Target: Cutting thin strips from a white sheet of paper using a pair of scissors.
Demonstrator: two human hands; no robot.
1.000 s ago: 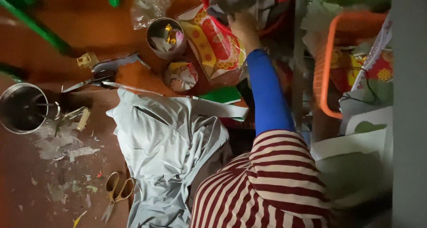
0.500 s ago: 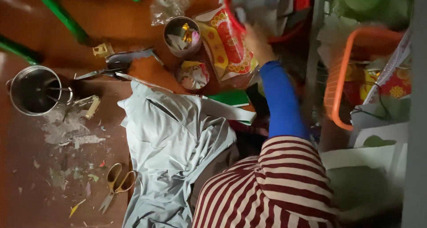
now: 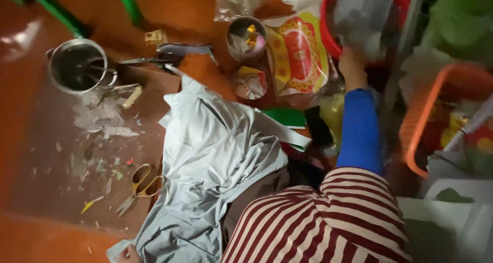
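My right hand (image 3: 352,63), on a blue-sleeved arm, reaches up into a red basket (image 3: 328,40) and rests against a crumpled grey cloth (image 3: 362,11) in it. Its fingers are hidden by the cloth. A light grey garment (image 3: 215,155) lies spread over the orange floor and my lap. Only a small part of my left hand (image 3: 128,254) shows at the bottom edge, gripping the garment's hem. My red-and-white striped shirt fills the lower right.
Yellow-handled scissors (image 3: 137,187) lie left of the garment among paper scraps. A steel pot (image 3: 79,65), dark shears (image 3: 164,57), a small tin of bits (image 3: 246,37), a red-and-yellow bag (image 3: 298,52) and an orange basket (image 3: 426,114) surround me.
The view has swung, so everything sits further right and lower in frame. My right hand has stayed at the red basket and the grey cloth.
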